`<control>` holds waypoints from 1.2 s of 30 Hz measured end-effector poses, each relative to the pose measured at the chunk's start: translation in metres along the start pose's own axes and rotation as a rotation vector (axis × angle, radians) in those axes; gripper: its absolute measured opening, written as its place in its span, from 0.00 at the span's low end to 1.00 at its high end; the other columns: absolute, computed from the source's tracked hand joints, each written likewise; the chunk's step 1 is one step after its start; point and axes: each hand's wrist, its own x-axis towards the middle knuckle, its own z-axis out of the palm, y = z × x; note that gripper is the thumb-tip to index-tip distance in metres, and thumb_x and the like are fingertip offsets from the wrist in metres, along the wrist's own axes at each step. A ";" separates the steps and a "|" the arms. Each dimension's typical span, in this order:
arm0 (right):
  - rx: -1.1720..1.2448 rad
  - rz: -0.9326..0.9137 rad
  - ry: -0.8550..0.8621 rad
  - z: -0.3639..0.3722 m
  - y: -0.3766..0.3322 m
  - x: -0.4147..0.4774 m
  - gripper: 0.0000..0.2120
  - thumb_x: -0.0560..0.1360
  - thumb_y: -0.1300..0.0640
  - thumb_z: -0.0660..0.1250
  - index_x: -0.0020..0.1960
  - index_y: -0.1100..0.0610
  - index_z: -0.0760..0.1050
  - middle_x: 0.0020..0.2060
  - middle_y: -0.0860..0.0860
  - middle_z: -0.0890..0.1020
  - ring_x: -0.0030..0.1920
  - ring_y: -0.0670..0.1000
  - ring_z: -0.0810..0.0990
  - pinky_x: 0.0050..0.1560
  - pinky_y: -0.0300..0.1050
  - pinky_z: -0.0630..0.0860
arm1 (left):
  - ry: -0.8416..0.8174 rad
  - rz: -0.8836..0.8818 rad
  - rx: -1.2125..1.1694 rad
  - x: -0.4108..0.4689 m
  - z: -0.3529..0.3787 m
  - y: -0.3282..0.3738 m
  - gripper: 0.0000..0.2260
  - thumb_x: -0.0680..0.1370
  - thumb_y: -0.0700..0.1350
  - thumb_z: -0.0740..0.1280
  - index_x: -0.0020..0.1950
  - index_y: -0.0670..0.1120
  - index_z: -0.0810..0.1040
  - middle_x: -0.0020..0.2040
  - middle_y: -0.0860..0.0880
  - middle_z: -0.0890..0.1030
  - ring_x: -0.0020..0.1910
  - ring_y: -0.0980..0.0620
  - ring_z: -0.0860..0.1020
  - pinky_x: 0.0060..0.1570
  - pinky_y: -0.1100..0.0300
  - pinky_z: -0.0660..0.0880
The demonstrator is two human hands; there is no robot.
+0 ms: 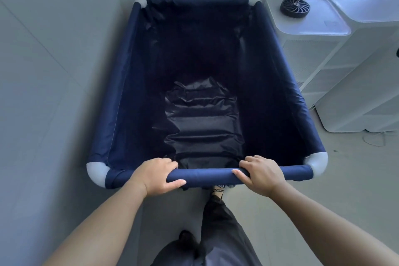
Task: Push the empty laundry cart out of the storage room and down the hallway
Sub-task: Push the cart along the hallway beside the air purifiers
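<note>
- Grey floor (323,179); wall (43,71) at 9 o'clock, white units (323,49) at 2 o'clock.
- Empty cart (121,97) centre frame, far end at 12 o'clock near wall.
- Near rail (207,176), 6 o'clock: left hand (156,174) and right hand (262,174) both curled round it.
- Step, judged: push starting; next needs steering clear of units.
- Wheels, doorway, hallway not visible.

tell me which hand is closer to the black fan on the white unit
Right. The right hand grips the near rail of the laundry cart on the side of the fan; the left hand grips the same rail further left, farther away.
</note>
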 end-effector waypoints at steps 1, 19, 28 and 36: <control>-0.002 0.006 0.009 0.001 0.000 -0.001 0.23 0.77 0.36 0.47 0.44 0.49 0.75 0.39 0.45 0.77 0.41 0.48 0.75 0.33 0.43 0.65 | 0.004 -0.007 -0.004 0.000 0.000 0.000 0.20 0.70 0.71 0.52 0.43 0.55 0.67 0.40 0.57 0.71 0.39 0.54 0.71 0.39 0.58 0.68; -0.077 -0.051 0.105 -0.003 -0.004 -0.001 0.15 0.72 0.43 0.68 0.36 0.54 0.75 0.30 0.49 0.77 0.31 0.53 0.76 0.25 0.44 0.65 | 0.001 -0.091 -0.055 -0.002 0.001 0.000 0.24 0.70 0.72 0.54 0.48 0.54 0.74 0.41 0.58 0.70 0.40 0.56 0.69 0.39 0.60 0.67; -0.134 -0.056 0.178 -0.001 -0.006 -0.001 0.16 0.67 0.44 0.72 0.29 0.53 0.72 0.24 0.47 0.73 0.24 0.50 0.73 0.20 0.41 0.58 | -0.033 -0.094 -0.063 0.000 0.000 0.001 0.22 0.70 0.72 0.53 0.45 0.55 0.71 0.40 0.58 0.70 0.40 0.56 0.69 0.39 0.60 0.65; -0.053 -0.034 0.153 -0.001 -0.004 -0.002 0.21 0.74 0.39 0.55 0.35 0.54 0.73 0.31 0.48 0.76 0.32 0.52 0.75 0.26 0.43 0.62 | 0.023 -0.097 -0.046 0.000 0.001 0.000 0.25 0.68 0.73 0.51 0.45 0.55 0.73 0.39 0.58 0.70 0.39 0.56 0.69 0.37 0.60 0.64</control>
